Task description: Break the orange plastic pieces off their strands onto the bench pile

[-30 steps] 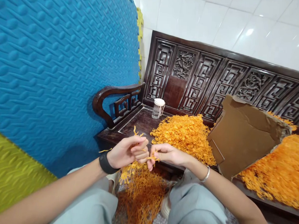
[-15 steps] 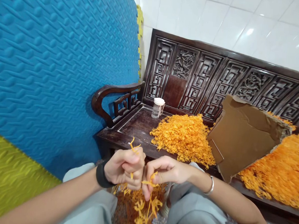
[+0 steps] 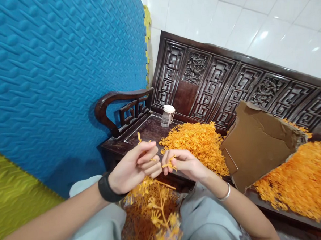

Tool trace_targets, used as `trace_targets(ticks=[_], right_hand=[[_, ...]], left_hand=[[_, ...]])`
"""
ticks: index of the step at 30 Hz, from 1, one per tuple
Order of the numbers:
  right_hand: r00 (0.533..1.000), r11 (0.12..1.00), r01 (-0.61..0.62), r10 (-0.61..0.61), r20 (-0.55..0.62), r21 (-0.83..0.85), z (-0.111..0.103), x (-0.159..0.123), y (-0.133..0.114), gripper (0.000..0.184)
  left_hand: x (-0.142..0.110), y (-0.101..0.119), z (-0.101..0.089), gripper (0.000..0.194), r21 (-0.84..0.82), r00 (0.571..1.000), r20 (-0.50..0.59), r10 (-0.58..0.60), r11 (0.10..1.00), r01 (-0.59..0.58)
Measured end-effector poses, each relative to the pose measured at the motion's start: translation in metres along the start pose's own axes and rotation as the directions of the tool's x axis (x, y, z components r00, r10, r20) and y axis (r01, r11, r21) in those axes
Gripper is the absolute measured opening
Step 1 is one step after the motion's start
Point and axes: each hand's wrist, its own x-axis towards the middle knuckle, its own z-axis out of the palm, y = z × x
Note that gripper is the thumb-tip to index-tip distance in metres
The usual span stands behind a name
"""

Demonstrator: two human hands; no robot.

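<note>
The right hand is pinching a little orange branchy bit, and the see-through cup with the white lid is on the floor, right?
Not quite: the clear cup with the white lid stands on the dark brown wooden bench, not the floor, as the head view shows. The right hand does pinch a small, branching orange piece.
</note>
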Motion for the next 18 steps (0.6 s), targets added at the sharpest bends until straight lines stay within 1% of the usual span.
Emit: trace_targets(ticks=[4, 10, 15, 18], right_hand=[[0.999, 1.000, 0.003, -0.003, -0.037, -0.017, -0.006, -0.001, 0.004, 0.030], [1.000, 0.995, -0.030, 0.031, 0.002, -0.092, -0.010, -0.005, 0.008, 0.033], [0.992, 0.972, -0.020, 0.048, 0.115, -0.235, -0.011, -0.006, 0.002, 0.035], [0.986, 0.914, 0.009, 0.059, 0.157, -0.404, -0.014, -0.007, -0.002, 0.034]], left_hand=[[0.011, 0.000, -0.005, 0.046, -0.013, 0.996, -0.080, 0.025, 1.000, -0.026], [0.014, -0.006, -0.009, 0.047, 0.098, 0.993, -0.120, 0.013, 0.995, -0.001], [0.005, -0.011, -0.004, 0.049, 0.198, 0.990, -0.143, 0.009, 0.980, 0.020], [0.002, -0.013, -0.006, 0.050, 0.268, 0.991, -0.134, 0.028, 0.963, 0.009]])
